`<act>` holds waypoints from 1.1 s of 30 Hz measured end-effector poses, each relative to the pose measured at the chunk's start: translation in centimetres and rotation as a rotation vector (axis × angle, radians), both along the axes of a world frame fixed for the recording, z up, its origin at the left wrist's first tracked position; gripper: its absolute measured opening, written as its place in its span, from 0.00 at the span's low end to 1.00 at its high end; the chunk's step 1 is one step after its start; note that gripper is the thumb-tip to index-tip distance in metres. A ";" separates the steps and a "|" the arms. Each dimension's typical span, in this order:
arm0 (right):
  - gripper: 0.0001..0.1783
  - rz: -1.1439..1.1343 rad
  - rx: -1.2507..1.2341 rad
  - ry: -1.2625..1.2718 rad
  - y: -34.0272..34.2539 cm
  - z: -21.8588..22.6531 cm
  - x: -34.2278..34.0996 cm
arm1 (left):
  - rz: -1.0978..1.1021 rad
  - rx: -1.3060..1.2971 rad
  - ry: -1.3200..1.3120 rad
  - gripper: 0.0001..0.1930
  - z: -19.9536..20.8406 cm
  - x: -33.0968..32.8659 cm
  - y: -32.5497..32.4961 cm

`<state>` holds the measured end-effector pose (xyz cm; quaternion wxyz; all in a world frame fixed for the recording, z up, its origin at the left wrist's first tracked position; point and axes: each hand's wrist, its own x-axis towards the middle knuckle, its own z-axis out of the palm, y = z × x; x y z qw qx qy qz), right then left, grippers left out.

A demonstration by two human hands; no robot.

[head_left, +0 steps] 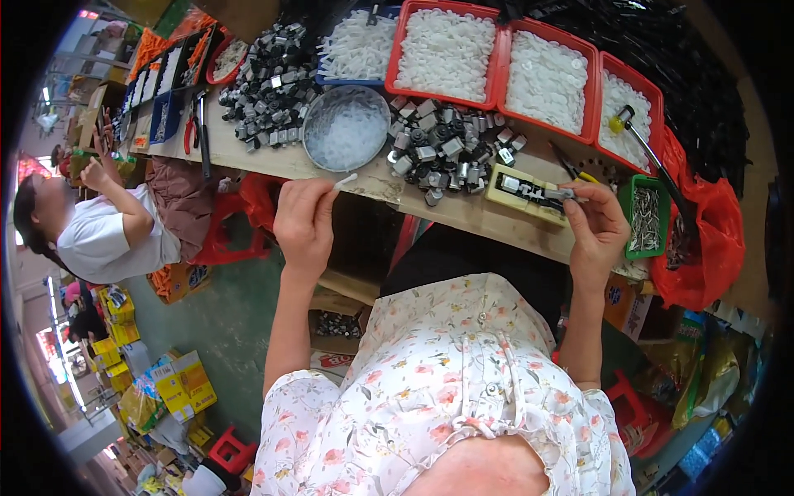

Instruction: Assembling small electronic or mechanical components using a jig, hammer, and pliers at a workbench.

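Observation:
My left hand [304, 221] is raised at the near edge of the wooden workbench [364, 178], pinching a small white plastic piece [346, 179] between thumb and fingers. My right hand [595, 225] holds a small grey metal part [561, 193] over a pale yellow jig block [525, 194] that carries a row of black and metal parts. A heap of small black and silver components [447, 149] lies between my hands, behind a round metal bowl of clear plastic pieces [346, 128].
Red trays of white plastic parts [496, 58] line the back. A second heap of black components [269, 87] lies at the left, a green tray of metal pins [645, 217] and a red bag [703, 240] at the right. A seated person in white [99, 231] works at far left.

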<state>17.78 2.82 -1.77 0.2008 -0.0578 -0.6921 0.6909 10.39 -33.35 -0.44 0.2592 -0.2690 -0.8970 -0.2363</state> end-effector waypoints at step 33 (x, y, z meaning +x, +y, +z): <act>0.10 0.124 -0.141 0.082 -0.4 0.1 -0.4 | -0.337 1.104 -1.145 0.15 -0.5 0.4 16.2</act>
